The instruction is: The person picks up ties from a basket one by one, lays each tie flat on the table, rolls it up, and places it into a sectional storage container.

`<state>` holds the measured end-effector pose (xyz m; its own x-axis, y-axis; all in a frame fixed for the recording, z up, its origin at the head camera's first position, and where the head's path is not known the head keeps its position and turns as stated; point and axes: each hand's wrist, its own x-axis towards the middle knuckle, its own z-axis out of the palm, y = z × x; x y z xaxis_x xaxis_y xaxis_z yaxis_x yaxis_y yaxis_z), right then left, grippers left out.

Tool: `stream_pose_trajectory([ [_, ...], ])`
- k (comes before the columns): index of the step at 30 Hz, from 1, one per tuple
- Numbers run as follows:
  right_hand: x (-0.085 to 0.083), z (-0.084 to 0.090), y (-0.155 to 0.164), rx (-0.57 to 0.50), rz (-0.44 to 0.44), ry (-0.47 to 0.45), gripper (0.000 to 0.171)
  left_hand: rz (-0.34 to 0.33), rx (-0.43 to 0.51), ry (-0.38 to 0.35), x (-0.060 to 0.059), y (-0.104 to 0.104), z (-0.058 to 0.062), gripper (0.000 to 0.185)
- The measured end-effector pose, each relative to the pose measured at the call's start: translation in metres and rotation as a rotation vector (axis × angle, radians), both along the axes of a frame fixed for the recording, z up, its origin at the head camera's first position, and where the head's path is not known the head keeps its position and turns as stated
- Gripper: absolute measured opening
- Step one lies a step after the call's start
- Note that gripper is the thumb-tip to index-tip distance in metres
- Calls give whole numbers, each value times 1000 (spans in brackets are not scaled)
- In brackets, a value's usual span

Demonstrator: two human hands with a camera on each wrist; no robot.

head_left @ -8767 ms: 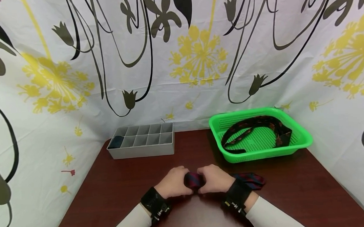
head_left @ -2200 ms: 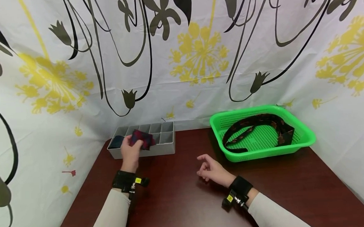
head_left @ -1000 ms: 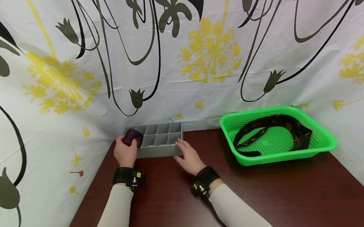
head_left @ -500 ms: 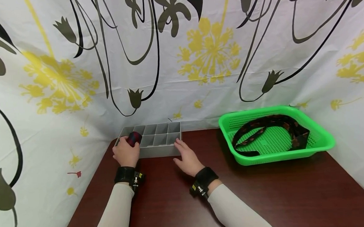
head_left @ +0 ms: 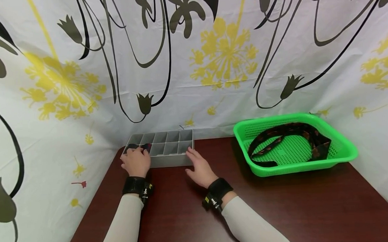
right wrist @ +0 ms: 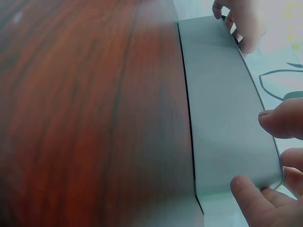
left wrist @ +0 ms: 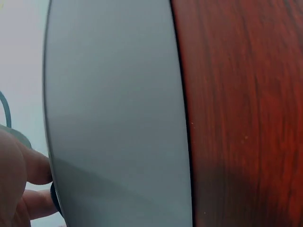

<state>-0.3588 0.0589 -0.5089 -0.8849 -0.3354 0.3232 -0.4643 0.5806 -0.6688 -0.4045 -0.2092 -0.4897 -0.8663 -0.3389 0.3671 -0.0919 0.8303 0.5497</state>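
The grey divided box [head_left: 169, 161] stands at the back left of the table. My left hand [head_left: 136, 162] is over its left front compartments, its fingertips reaching inside. By those fingers, a rolled red and dark blue necktie [head_left: 147, 147] sits low in a front compartment, mostly hidden. A dark blue roll [head_left: 132, 146] shows beyond the knuckles in the left corner. In the left wrist view, the front wall [left wrist: 118, 113] hides most of what the fingers touch. My right hand [head_left: 201, 169] rests with extended fingers against the box's right front corner, as the right wrist view shows.
To the right, a green plastic basket [head_left: 305, 168] holds a loosely looped dark necktie with a brownish pattern [head_left: 320, 148]. Brown wooden table top [head_left: 266, 204] lies in front of box and basket. A patterned white cloth [head_left: 200, 113] hangs close behind and at both sides.
The red and blue necktie, first rolled between both hands, went in my left hand to the box and sank into a front compartment. My right hand moved left to the box's corner.
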Motion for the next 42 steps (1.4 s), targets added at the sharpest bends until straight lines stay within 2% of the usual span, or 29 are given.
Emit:
stream_pose_trajectory([
  [7,0,2,11,1,26,-10,70,-27,4,22,4,6,6,41],
  [11,-3,12,23,-67,56,-11,67,-19,-54,81,8,15,15,37],
  [15,2,41,46,-159,5,44,40,-50,-140,165,16,32,25,32],
  [19,17,79,84,-176,-43,126,13,-170,-189,201,31,58,34,30],
  [22,28,103,127,-137,-102,174,8,-280,-214,234,41,90,36,29],
  [25,34,116,180,-60,-203,155,9,-395,-224,257,51,133,37,25],
  [28,39,114,236,71,-283,80,16,-504,-231,239,60,182,37,21],
  [33,40,87,304,274,-310,-100,29,-670,-256,127,74,261,43,25],
  [35,38,75,317,309,-305,-143,31,-675,-303,83,77,289,46,28],
  [37,35,65,324,327,-299,-159,32,-634,-371,50,76,315,48,30],
  [40,34,58,328,335,-308,-160,30,-547,-448,13,67,348,48,22],
  [42,35,58,328,346,-318,-161,29,-506,-472,-53,58,367,47,25],
])
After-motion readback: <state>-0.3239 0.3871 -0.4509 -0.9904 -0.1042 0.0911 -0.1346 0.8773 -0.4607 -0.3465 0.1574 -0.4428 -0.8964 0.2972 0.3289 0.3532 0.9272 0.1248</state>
